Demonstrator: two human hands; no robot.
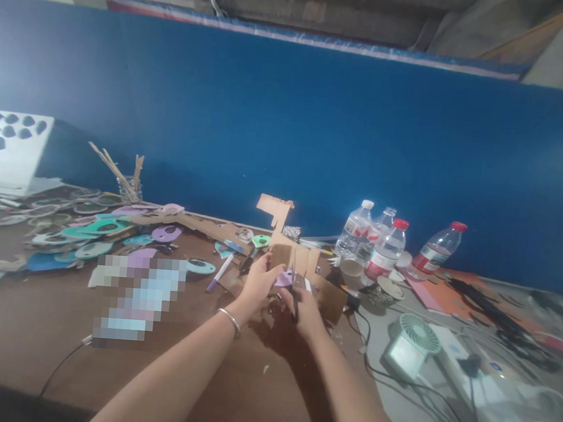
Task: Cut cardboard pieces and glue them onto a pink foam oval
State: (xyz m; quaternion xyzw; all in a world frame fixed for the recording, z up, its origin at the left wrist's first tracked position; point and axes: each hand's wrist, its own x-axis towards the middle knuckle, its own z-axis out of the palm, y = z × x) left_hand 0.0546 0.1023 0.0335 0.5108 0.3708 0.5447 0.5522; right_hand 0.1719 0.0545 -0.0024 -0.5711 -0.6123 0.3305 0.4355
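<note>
My left hand point(257, 283), with a bracelet at the wrist, is closed on a small piece of purple paper point(284, 279). My right hand point(309, 312) grips dark-handled scissors point(296, 306), whose blades point away from me beside the paper. Whether the blades touch the paper is too blurred to tell. Just beyond both hands lie pieces of brown cardboard point(282, 255), one strip standing up toward the wall. A white marker with a purple end point(219, 273) rests to the left of my left hand.
Several plastic bottles point(386, 250) stand at the back right. Nearer are a small green fan point(414, 342), a power strip point(486, 386) and cables. Cut paper shapes point(92, 227) pile up on the left, near a jar of sticks point(131, 189). A blue partition point(287, 128) closes off the back.
</note>
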